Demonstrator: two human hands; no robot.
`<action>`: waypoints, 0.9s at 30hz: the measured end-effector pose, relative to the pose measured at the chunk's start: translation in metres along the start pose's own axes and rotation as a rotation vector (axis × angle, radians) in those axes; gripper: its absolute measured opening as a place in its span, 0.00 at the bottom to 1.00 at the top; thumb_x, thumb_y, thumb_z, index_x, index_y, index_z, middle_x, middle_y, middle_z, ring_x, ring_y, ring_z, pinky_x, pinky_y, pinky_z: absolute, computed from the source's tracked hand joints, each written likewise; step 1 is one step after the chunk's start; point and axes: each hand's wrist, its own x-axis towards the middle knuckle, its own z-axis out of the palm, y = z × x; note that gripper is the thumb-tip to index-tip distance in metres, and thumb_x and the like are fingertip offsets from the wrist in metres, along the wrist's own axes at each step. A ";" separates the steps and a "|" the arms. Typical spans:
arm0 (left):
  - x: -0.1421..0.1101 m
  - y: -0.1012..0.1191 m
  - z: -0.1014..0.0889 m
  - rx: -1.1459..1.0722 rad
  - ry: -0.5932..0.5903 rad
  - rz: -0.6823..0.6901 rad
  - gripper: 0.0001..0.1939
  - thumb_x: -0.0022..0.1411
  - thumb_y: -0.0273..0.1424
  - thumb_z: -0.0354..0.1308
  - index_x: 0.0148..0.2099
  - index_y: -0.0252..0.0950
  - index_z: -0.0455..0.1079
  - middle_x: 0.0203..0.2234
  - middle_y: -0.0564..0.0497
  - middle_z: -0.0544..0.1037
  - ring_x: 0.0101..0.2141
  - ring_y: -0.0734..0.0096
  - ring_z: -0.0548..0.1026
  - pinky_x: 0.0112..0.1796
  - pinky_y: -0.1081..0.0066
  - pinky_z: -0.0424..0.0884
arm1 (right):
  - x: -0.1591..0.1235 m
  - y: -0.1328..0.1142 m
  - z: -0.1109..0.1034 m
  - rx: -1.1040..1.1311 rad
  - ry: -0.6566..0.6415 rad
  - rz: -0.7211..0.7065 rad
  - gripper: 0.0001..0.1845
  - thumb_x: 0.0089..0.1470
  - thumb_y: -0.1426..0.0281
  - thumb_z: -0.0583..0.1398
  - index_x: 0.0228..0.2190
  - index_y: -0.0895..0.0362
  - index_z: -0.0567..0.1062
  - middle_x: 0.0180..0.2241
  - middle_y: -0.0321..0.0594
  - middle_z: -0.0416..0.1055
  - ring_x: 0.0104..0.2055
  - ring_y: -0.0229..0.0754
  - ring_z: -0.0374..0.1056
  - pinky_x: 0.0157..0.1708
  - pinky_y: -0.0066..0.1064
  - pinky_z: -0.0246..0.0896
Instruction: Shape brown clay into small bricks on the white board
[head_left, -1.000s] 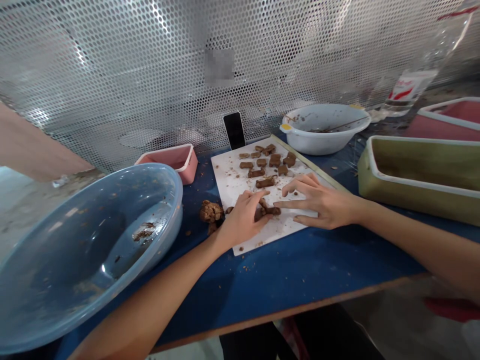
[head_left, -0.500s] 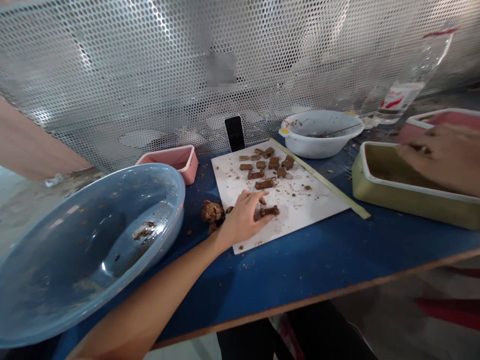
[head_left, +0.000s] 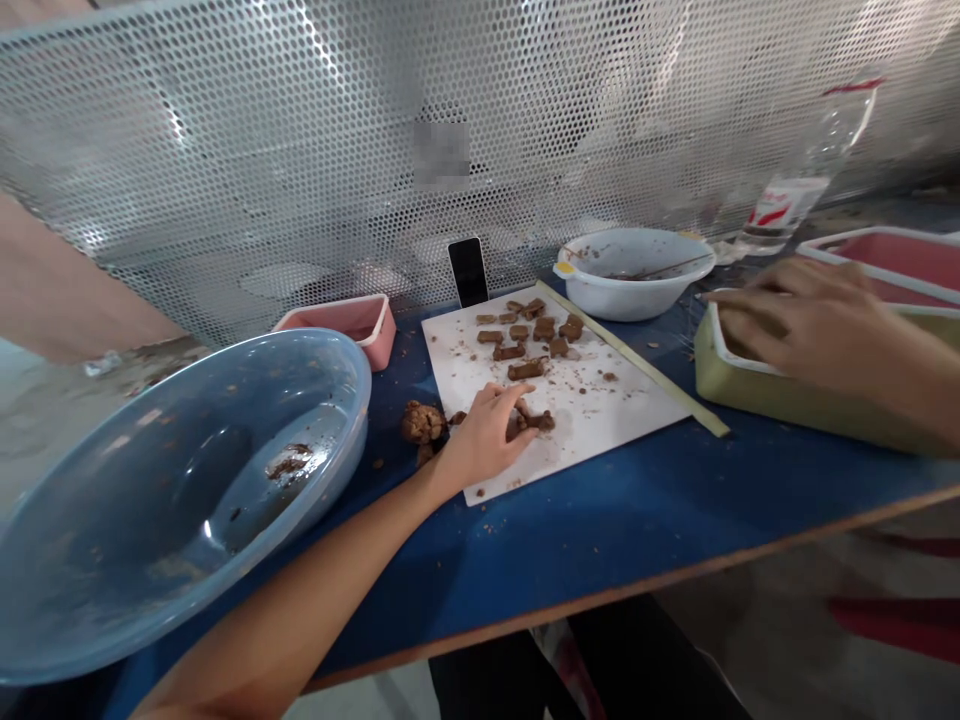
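My left hand (head_left: 484,435) rests on the white board (head_left: 607,435), its thumb and fingers curved round the left end of a brown clay-like piece (head_left: 541,422). The piece's lumpy right end sticks out past the thumb. Behind it on the board lie several small brown blocks (head_left: 545,328) and a longer brown bar (head_left: 526,370). To the left of my wrist sits a rough brown lump (head_left: 422,422). My right hand (head_left: 814,320) is over the left end of the green box (head_left: 810,400); motion smears its fingers, and the box's inside is mostly hidden.
A large blue basin (head_left: 315,350) stands at the left, in front of a pink box (head_left: 382,335). A phone (head_left: 469,272) leans on the perforated metal screen (head_left: 300,150). A pale strip (head_left: 637,365) lies along the board's right edge, near a white bowl (head_left: 637,295) and a bottle (head_left: 787,205).
My right hand has moved left and slightly down, to the near left end of the green box. My left hand stays at the same brown piece. The view has shifted slightly.
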 end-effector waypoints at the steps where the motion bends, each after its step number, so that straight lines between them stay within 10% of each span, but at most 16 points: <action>1: 0.000 0.000 0.000 0.000 0.000 0.004 0.29 0.74 0.37 0.62 0.72 0.43 0.59 0.52 0.42 0.74 0.60 0.47 0.71 0.61 0.47 0.72 | 0.008 -0.024 0.005 -0.063 0.017 -0.027 0.28 0.75 0.54 0.50 0.71 0.35 0.68 0.46 0.52 0.76 0.51 0.67 0.71 0.51 0.67 0.63; 5: -0.001 0.000 0.000 0.017 -0.001 -0.005 0.30 0.75 0.40 0.62 0.73 0.43 0.58 0.55 0.40 0.72 0.58 0.47 0.72 0.60 0.48 0.73 | 0.031 -0.100 0.040 -0.029 -0.040 -0.500 0.34 0.73 0.63 0.59 0.75 0.40 0.62 0.55 0.46 0.78 0.52 0.55 0.72 0.49 0.49 0.65; 9: -0.001 0.001 0.000 0.017 -0.011 -0.021 0.29 0.77 0.42 0.60 0.73 0.44 0.58 0.53 0.41 0.72 0.56 0.47 0.73 0.57 0.48 0.75 | 0.034 -0.123 0.076 0.053 0.040 -0.744 0.34 0.72 0.61 0.61 0.74 0.39 0.64 0.55 0.38 0.80 0.50 0.47 0.71 0.52 0.42 0.62; 27: 0.000 0.005 -0.001 -0.002 -0.013 -0.035 0.30 0.74 0.37 0.63 0.72 0.42 0.59 0.54 0.40 0.73 0.58 0.46 0.72 0.58 0.48 0.76 | 0.028 -0.117 0.087 0.048 0.021 -0.700 0.30 0.73 0.58 0.57 0.72 0.44 0.67 0.58 0.42 0.77 0.54 0.49 0.69 0.54 0.43 0.59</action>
